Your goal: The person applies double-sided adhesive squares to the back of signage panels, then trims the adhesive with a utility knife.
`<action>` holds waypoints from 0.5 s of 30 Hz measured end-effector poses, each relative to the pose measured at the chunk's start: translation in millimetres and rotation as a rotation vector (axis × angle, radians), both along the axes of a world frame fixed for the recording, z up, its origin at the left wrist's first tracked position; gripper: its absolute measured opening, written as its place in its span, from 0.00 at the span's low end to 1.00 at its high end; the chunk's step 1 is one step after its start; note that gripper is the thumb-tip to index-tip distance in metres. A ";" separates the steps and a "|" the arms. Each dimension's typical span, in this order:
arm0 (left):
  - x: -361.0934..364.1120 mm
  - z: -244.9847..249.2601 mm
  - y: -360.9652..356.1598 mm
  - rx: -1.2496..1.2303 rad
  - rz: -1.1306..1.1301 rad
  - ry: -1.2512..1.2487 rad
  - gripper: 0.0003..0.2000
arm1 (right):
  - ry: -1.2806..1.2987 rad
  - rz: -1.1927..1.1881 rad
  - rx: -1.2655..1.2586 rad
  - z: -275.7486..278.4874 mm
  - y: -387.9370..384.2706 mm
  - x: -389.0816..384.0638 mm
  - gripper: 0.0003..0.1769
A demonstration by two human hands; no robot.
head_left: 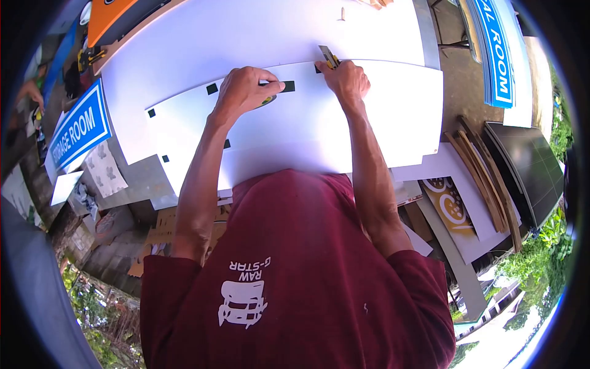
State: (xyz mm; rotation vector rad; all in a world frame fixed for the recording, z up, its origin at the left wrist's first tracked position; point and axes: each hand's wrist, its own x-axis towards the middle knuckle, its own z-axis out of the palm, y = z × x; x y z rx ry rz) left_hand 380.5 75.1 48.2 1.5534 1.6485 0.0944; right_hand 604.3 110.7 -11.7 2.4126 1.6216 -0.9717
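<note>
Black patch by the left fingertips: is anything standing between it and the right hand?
Nothing visible stands in that gap: white panel shows between the right hand and the black patch. The left hand partly covers the patch, though, and the right hand holds a cutter.

Panel (307,132) smooth; cutter blade (324,51) metal; shirt (326,277) matt cloth.

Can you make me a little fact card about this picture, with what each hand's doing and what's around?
Left hand: fingers at a dark patch
Under it: a yellow-and-black thing, mostly hidden, can't tell what
Right hand: holding a utility knife
Work surface: white panel with several dark patches
Signs: blue "STORAGE ROOM" sign on the picture's left, another blue sign upper right
Shirt: dark red
</note>
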 end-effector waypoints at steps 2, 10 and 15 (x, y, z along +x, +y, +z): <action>-0.2 4.6 -20.2 -0.002 0.099 -0.121 0.14 | -0.085 0.066 -0.001 -0.6 4.9 2.8 0.36; 4.8 -5.5 -84.2 0.118 0.321 -0.220 0.13 | 0.509 -0.020 0.166 -15.4 -28.4 6.8 0.23; 13.7 -15.0 -97.6 0.177 0.300 -0.277 0.14 | 1.000 -0.156 -0.085 28.2 -94.2 8.1 0.21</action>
